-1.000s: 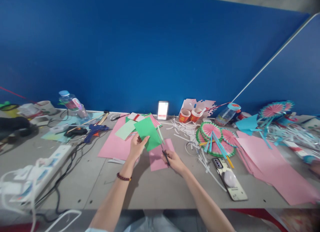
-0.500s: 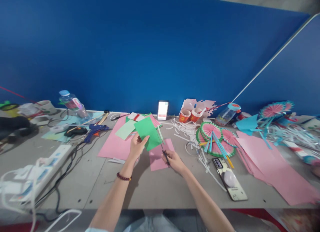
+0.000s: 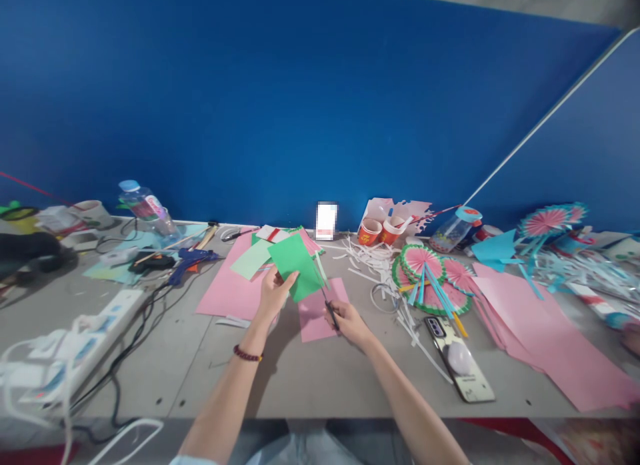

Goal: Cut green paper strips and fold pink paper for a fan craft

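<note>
One left hand [image 3: 274, 294] and one right hand [image 3: 349, 323] are present, with one pair of scissors [image 3: 331, 314] and one bright green sheet [image 3: 299, 268]. The count includes two red paper cups [image 3: 370, 232], one capped bottle [image 3: 146, 205], one lidded jar [image 3: 450, 237], one glue gun [image 3: 186, 265] and one power strip [image 3: 113, 318]. Watermelon-patterned fans [image 3: 423, 260] appear to number three; overlap obscures the total.

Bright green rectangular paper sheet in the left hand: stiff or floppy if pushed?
The bright green rectangular paper sheet is probably light, looking thin. Likely moderately stiff: it looks nearly flat with the left hand gripping one side. A push might bend it, as its top looks unsupported.
</note>
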Motion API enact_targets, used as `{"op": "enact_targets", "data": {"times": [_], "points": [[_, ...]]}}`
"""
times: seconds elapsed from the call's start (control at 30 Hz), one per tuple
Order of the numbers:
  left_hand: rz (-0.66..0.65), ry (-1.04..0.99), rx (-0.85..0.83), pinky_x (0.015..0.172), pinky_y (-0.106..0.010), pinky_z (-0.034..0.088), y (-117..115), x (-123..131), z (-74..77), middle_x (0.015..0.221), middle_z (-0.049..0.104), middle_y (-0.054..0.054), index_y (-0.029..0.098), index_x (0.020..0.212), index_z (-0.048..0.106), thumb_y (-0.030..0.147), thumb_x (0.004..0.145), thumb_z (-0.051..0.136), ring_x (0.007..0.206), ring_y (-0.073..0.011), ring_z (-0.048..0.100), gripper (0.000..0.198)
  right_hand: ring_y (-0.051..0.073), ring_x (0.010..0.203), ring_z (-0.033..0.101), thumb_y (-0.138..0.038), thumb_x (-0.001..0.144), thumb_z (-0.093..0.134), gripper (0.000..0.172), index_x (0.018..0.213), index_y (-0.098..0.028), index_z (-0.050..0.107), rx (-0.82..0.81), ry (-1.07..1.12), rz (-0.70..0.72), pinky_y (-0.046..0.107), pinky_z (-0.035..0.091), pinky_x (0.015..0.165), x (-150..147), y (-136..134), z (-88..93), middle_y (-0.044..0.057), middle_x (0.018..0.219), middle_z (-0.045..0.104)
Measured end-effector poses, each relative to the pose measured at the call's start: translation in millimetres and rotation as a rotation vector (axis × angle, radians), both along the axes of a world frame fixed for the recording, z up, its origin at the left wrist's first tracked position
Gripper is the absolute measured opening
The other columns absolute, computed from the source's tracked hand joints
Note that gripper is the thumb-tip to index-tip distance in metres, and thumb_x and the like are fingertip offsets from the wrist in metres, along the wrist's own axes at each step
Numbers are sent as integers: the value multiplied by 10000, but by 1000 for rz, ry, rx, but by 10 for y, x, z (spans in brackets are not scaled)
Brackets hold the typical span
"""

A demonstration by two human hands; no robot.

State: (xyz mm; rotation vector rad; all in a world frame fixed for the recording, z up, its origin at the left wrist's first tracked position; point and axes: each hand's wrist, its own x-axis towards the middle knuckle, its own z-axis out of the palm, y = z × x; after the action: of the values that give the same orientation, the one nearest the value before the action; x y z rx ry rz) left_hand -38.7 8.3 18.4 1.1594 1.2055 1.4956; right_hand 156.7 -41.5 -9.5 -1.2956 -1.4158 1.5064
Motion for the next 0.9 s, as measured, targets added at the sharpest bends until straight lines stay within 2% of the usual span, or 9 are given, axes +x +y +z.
{"op": "enact_targets", "data": {"times": [0.23, 0.9], "points": [[3, 7, -18, 678, -272, 494, -7, 2, 28, 871, 703, -62, 156, 965, 631, 420, 632, 746, 752, -182, 645, 441, 53, 418, 325, -557, 732, 596, 414, 627, -186, 444, 17, -28, 11, 202, 226, 407, 13, -3, -6, -73, 497, 381], [-9, 19, 6, 704, -286, 513, 19, -9, -34, 912, 699, -75, 153, 1004, 622, 414, 661, 727, 798, -193, 651, 444, 53, 435, 303, -508, 743, 594, 386, 614, -191, 414, 37, -84, 11, 201, 203, 424, 9, -11, 38, -74, 495, 349]]}}
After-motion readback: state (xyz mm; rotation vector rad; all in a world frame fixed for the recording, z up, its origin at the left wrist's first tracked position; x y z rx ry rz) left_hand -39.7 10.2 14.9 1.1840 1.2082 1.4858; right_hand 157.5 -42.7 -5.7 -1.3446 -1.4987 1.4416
